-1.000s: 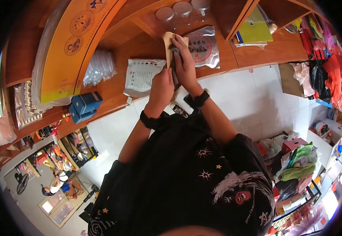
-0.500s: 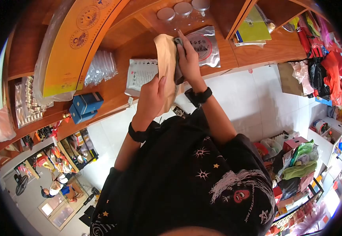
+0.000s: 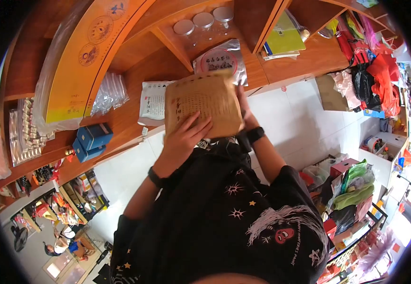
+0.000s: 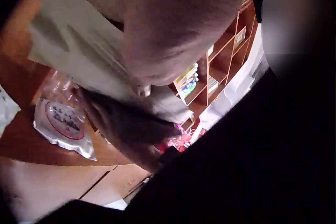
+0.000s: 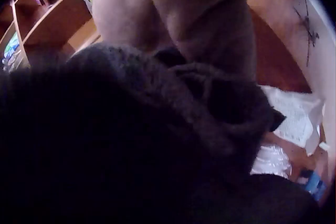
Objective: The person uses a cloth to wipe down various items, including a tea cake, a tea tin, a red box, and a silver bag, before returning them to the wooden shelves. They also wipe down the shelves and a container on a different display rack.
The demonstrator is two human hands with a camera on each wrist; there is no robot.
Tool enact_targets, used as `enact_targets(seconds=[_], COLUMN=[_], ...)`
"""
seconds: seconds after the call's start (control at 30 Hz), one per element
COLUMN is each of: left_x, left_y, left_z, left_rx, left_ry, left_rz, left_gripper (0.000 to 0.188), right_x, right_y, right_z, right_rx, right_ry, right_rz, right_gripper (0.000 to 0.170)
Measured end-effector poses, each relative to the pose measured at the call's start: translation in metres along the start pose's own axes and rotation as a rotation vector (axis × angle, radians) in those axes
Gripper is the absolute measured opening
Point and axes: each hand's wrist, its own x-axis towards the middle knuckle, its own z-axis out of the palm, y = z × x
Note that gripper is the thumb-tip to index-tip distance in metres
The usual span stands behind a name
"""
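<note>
A brown paper packet (image 3: 204, 102) printed with columns of characters is held up over the shelf's front edge. Across the lower part of its printed face lie the fingers of my left hand (image 3: 181, 144), which grips it at the near edge. My right hand (image 3: 248, 111) is at the packet's right edge, mostly hidden behind it in the head view. A dark grey cloth (image 5: 210, 103) is bunched in that hand in the right wrist view. Behind the packet, a silver packet with a red ring (image 3: 222, 61) and a white printed packet (image 3: 151, 104) lie on the wooden shelf.
Three lidded clear jars (image 3: 203, 21) stand at the back of the shelf. To the left are clear plastic wrapping (image 3: 110, 94), blue boxes (image 3: 92, 137) and a tall orange box (image 3: 80, 61). Green booklets (image 3: 283, 40) fill a right compartment. Another person (image 3: 63, 241) is far off at lower left.
The brown packet was edge-on between both hands; it has turned so its printed face shows. My left hand moved onto that face, while the right hand with the cloth went behind the packet.
</note>
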Motion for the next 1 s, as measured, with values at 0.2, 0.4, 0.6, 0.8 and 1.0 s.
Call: enact_targets(seconds=[0.2,0.4,0.6,0.8,1.0], left_x=[-0.017,-0.033,-0.066,-0.041,-0.043], left_y=[-0.023,-0.051,-0.042,-0.032,-0.033], left_z=[-0.017,-0.007,0.041,0.043,0.057], left_rx=[-0.081,0.054,-0.679,-1.920,-1.490], left_ry=[-0.087,0.033,0.540,0.740,0.863], left_rz=[0.211,0.075,-0.888,-0.852,-1.041], left_gripper=[0.041,0.035,0.034,0.048,0.028], right_x=[-0.055,-0.040,-0.018,-0.004,-0.028], right_y=[-0.028,0.007,0.036,0.058,0.044], right_z=[0.008,0.026,0.026,0.038,0.026], right_rx=[-0.369,-0.509,-0.428,-0.858,-0.733], right_ry=[0.107,0.175,0.176,0.102,0.285], right_rz=[-0.059,-0.192,-0.249,-0.324,-0.058], right_gripper=[0.066,0.049,0.058,0.060,0.054])
